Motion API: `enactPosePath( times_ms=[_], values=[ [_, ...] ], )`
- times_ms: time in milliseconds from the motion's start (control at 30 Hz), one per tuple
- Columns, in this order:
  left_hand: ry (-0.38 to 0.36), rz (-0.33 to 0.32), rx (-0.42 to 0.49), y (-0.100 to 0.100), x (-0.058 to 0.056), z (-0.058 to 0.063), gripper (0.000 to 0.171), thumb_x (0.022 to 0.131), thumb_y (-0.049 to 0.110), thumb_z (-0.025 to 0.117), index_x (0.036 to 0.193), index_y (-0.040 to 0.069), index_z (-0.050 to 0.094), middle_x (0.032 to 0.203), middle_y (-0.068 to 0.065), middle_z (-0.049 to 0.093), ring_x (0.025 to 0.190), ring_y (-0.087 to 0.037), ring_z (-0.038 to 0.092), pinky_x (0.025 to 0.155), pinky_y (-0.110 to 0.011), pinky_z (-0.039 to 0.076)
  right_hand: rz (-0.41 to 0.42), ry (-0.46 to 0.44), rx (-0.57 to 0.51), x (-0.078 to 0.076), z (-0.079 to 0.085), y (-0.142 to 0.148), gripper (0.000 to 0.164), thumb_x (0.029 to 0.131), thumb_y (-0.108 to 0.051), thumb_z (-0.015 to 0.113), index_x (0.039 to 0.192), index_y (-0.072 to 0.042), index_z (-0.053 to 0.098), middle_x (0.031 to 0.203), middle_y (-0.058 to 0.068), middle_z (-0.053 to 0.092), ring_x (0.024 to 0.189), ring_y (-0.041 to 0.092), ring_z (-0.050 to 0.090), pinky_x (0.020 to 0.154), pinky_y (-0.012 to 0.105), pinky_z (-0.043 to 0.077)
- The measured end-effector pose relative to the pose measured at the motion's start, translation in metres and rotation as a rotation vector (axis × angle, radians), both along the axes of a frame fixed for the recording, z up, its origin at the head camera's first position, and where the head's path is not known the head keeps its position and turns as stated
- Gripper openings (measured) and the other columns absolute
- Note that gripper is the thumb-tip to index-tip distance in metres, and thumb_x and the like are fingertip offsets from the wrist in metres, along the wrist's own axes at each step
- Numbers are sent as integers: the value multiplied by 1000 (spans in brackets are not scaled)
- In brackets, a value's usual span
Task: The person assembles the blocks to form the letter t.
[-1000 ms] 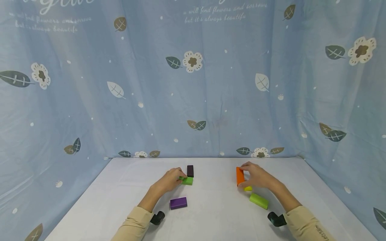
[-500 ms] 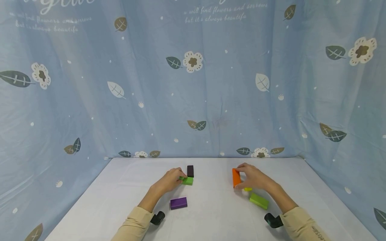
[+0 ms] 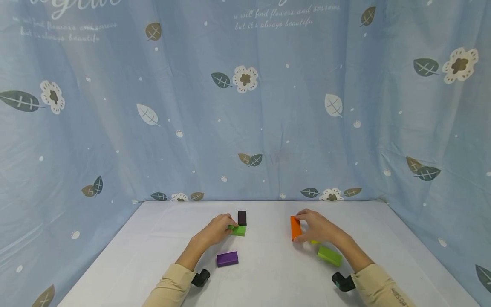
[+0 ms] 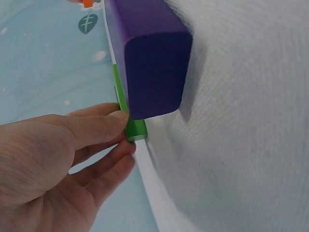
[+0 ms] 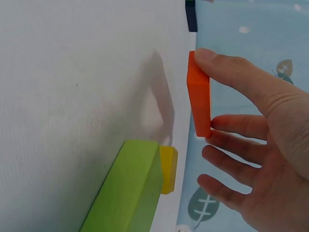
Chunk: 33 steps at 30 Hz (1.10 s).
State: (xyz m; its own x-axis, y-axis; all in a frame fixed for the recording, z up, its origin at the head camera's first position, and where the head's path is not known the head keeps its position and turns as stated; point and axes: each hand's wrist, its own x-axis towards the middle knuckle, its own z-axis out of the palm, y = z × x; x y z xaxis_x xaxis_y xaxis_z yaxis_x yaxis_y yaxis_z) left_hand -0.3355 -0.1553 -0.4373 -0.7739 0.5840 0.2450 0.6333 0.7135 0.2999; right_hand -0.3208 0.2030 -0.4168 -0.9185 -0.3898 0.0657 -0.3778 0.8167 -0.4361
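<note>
One green block (image 3: pixel 238 230) is at the far left of the white table (image 3: pixel 268 277), and the left hand (image 3: pixel 216 229) pinches its left end between thumb and fingers. Just beyond it lies a dark block (image 3: pixel 242 218); I cannot tell whether the two touch. A purple block (image 3: pixel 227 259) lies nearer, on the same left side. Well apart, the right hand (image 3: pixel 317 226) holds an orange block (image 3: pixel 295 229) at the far right, with the thumb on its near end and fingertips on its far end. Its shadow falls separate from it on the table. Near this hand lie a yellow block (image 5: pixel 168 170), partly hidden, and a lime-green block (image 3: pixel 329 256), which is nearer and set slantwise.
</note>
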Motion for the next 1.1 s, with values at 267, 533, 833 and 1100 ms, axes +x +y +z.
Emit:
enactPosePath(
  times_ms=[267,533,833,1100],
  values=[
    [-5,9,7,1,0,0,25,85,-8,67,108,0,74,99,-12,68,92,-27,64,78,-37,54,29,10,-1,0,0,-9,78,70,-41,87,131,-1,61,135,15,57,123,35,53,103,55,46],
    [-9,8,-1,1,0,2,26,85,-9,67,108,-1,74,99,-13,68,92,-27,64,79,-38,53,67,17,-9,-4,-3,-17,79,70,-42,87,131,-1,61,134,14,58,122,33,54,104,54,46],
    [-17,6,-1,1,0,0,25,85,-7,67,109,-1,74,100,-12,69,93,-27,64,79,-37,54,94,8,-25,-1,-6,-28,78,70,-42,87,130,0,62,131,14,60,119,32,55,103,53,47],
    [-17,11,2,1,2,1,25,85,-7,67,109,-1,74,101,-12,69,94,-28,64,80,-39,55,113,-7,-42,-2,-8,-38,78,70,-40,88,129,3,62,130,16,60,117,33,56,103,52,47]
  ],
)
